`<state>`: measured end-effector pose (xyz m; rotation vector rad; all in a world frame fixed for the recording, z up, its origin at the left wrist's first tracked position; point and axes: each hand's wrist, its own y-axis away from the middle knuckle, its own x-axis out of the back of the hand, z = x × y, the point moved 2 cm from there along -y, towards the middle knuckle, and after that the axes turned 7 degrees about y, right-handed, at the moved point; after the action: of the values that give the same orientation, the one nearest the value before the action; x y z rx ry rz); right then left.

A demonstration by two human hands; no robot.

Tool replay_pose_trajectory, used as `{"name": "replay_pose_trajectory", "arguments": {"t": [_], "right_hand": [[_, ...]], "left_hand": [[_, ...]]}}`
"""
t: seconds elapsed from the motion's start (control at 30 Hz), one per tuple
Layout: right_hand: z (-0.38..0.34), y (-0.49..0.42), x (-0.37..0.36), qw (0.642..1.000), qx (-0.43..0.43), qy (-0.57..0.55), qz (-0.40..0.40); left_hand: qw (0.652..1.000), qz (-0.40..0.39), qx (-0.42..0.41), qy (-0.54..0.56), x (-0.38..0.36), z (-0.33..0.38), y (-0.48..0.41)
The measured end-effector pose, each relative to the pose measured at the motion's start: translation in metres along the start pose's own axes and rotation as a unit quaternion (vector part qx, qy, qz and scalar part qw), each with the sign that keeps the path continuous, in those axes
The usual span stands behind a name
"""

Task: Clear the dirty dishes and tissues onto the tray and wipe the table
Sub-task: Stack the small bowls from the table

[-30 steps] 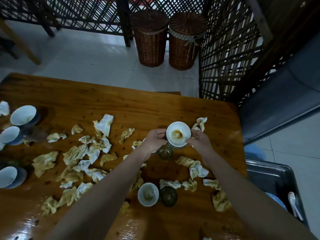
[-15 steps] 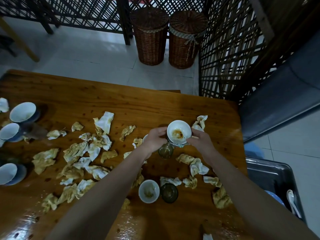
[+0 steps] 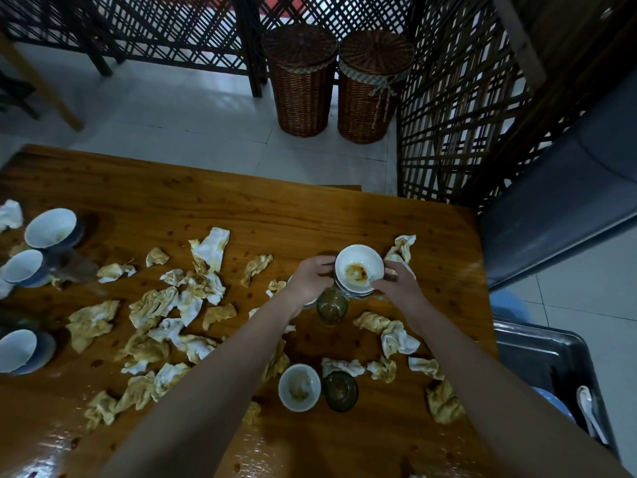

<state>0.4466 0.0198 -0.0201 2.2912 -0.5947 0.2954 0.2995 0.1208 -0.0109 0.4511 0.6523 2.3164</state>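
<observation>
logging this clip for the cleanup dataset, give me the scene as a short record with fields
left grip: holds stained white bowl, left side
right grip: holds the same bowl, right side
table: wooden, strewn with crumpled tissues
other dishes: blue bowls at left, small white bowl and green glass nearer
tray: grey, off the table's right, spoon inside

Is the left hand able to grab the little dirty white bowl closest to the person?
Probably yes, once freed. The left hand grips the stained white bowl stack with the right hand. The little dirty white bowl sits uncovered on the wooden table beside that forearm.
</observation>
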Motion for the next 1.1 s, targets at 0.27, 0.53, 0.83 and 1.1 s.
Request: {"name": "replay_pose_trajectory", "arguments": {"t": [0.27,0.53,0.83,1.1], "right_hand": [[0.003,-0.012,-0.008,0.999,-0.002,-0.03,0.011],[0.0,-0.011,-0.008,0.998,0.037,-0.046,0.028],[-0.009,-0.009,0.0,0.992,0.011,-0.113,0.055],[-0.003,-0.001,-0.001,0.982,-0.011,-0.184,0.042]], "left_hand": [[0.999,0.011,-0.008,-0.031,-0.002,0.005,-0.015],[0.999,0.03,-0.032,-0.002,-0.003,0.008,-0.019],[0.995,0.026,-0.079,0.05,-0.003,0.022,-0.018],[0.994,0.033,-0.066,0.083,-0.007,0.014,-0.013]]}}
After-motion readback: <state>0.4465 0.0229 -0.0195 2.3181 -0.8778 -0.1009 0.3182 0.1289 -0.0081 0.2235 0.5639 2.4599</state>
